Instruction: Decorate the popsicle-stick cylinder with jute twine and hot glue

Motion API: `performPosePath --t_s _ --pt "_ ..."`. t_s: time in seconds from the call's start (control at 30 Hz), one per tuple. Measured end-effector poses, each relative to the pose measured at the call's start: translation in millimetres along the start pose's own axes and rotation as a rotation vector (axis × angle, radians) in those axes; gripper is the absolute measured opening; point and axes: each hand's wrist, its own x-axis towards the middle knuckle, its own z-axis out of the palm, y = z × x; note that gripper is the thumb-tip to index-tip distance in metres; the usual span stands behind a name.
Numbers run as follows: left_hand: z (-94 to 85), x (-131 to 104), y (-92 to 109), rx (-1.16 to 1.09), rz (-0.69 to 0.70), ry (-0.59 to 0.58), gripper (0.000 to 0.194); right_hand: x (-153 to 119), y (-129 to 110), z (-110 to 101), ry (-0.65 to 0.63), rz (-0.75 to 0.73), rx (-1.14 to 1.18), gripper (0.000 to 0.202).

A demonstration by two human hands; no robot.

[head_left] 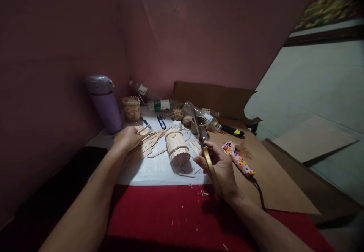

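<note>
My left hand (126, 139) is closed at the pile of wooden craft sticks (152, 141), its fingers pinching a stick at the near-left side of the pile. A pair of scissors (209, 161) with gold handles is in my right hand (224, 170), the dark blades pointing up and away from me. Between my hands lies a small barrel-shaped holder (176, 145) made of craft sticks, with twine-like bands around it and one scalloped end toward me. Wood scraps (187, 175) are scattered just in front of it.
A purple tumbler (105, 106) and a stick-covered cup (132, 108) stand at back left. Plastic bottles (160, 105), twine balls (177, 114), a tape roll (199, 125) and a cutter (231, 130) lie behind. A flower-patterned glue gun (237, 158) rests on cardboard (280, 183) at right.
</note>
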Motion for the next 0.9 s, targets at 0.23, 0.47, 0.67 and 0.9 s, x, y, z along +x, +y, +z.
performPosePath --t_s 0.23,0.47,0.67,0.9 --pt "-3.2 -3.1 3.8 0.004 -0.011 0.077 0.015 0.2 0.7 0.2 -0.009 0.003 0.013 0.050" --pt "12.7 -15.9 24.7 0.027 0.122 -0.025 0.015 -0.7 -2.4 2.8 0.024 0.004 0.003 0.049" --pt "19.0 -23.9 33.4 0.044 0.112 -0.031 0.014 -1.3 -3.1 4.3 0.011 -0.007 0.035 0.044" --pt "19.1 -21.5 31.8 -0.041 0.056 -0.036 0.010 -1.6 -5.8 3.8 0.009 0.016 0.001 0.043"
